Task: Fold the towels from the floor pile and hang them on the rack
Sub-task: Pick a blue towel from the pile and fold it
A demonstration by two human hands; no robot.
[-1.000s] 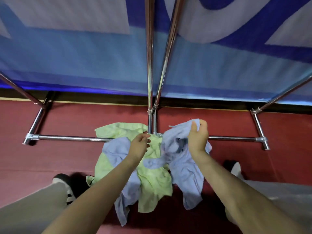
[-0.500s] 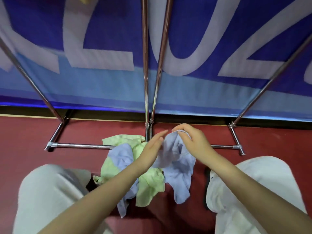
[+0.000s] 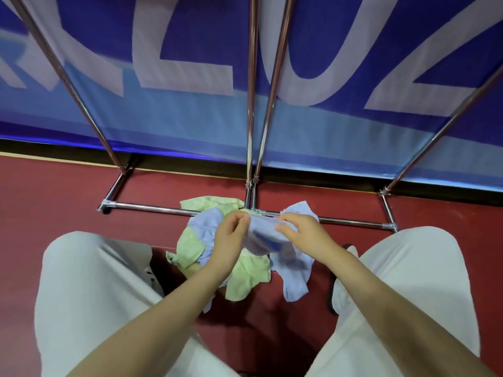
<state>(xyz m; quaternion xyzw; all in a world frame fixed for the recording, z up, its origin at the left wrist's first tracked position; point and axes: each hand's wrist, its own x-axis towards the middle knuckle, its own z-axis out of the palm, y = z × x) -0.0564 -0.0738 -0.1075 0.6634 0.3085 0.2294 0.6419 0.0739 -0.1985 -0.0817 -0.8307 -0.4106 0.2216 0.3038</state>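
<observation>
Change: left hand point(image 3: 231, 235), reaching open a moment ago, now pinches the blue towel point(image 3: 275, 240) at its upper edge; a second ago only the right hand point(image 3: 302, 232) held the cloth.
Meaning: with both hands on one edge, the towel looks ready to be spread and its corners found, so the first fold is probably about to start.
Fingers: both sets are grasping the towel, left thumb and fingers point(image 3: 243, 220) closed on the edge, right ones curled over the cloth beside them.
Towel: lifted above the floor pile point(image 3: 245, 270), its lower part hanging down toward the red floor point(image 3: 54, 202).
Pile: green and blue towels heaped against the rack point(image 3: 152, 207) base bar.
Containers: none in view; no towels show on the visible part of the rack.
View: knees now frame the hands.
</observation>
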